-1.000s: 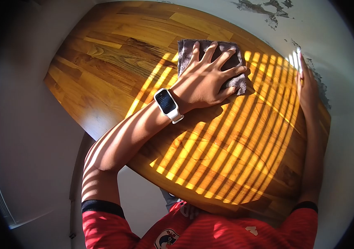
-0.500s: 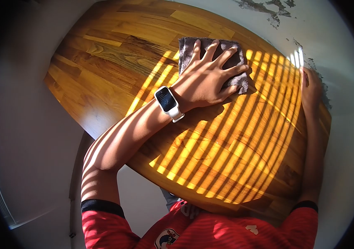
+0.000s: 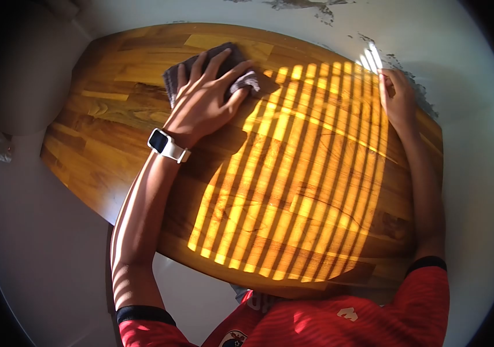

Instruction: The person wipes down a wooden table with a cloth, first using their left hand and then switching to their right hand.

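A dark grey-purple folded fabric cloth (image 3: 229, 61) lies near the far edge of the tabletop, left of centre, pressed against the wood. On it rests the left hand (image 3: 203, 107), open rather than clenched, with fingers spread; the cloth shows between and beyond the fingers. A paler corner is bunched up between thumb and forefinger; whether it is pinched there cannot be told.

For good control, the palm and all the fingers should probably bear down evenly, with that corner smoothed under so the whole pad meets the wood. Long, overlapping passes along the grain would likely serve better than short dabs.

Around the cloth spreads a glossy honey-brown tabletop (image 3: 299, 151) made of joined wooden strips, its sides bowed. Slanting bars of sunlight cross its middle and right; looking along the shine should help reveal missed patches. On the left wrist is a white-strapped watch (image 3: 159, 140) with a dark screen.

The right hand (image 3: 399, 101) is at the table's right edge, beside a pale wall (image 3: 472, 156) with flaking paint. Its fingers are partly curled; whether they grip the edge cannot be told. It could usefully steady the table. Nearest the viewer is a red short-sleeved shirt (image 3: 316, 312) with black cuffs.
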The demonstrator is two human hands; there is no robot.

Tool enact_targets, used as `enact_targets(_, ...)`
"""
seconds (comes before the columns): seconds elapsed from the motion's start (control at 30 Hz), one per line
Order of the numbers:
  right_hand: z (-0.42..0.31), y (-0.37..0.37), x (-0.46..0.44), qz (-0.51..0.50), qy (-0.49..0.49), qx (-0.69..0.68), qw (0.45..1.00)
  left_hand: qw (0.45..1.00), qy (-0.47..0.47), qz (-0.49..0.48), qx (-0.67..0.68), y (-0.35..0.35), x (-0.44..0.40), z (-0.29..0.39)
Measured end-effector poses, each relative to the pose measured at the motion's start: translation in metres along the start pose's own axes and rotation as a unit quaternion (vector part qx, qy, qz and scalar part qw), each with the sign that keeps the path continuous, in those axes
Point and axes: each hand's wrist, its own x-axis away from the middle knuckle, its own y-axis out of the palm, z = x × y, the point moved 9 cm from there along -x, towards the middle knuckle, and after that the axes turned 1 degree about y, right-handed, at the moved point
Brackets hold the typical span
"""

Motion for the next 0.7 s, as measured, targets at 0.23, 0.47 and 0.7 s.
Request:
enact_targets(0.23, -0.006, 0.006, 0.004, -0.077, 0.035, -0.054, 0.995, 1.0, -0.022, 0.0, 0.01, 0.002, 0.0, -0.009)
enact_targets(0.47, 0.005, 0.005, 0.008, -0.056, 0.053, 0.012, 0.997, 0.999, -0.031, -0.021, -0.003, 0.0, -0.001, -0.006)
enact_targets(0.7, 0.009, -0.001, 0.013, -0.083, 0.124, 0.024, 0.989, 0.999, -0.032, -0.013, 0.015, 0.0, -0.001, -0.008)
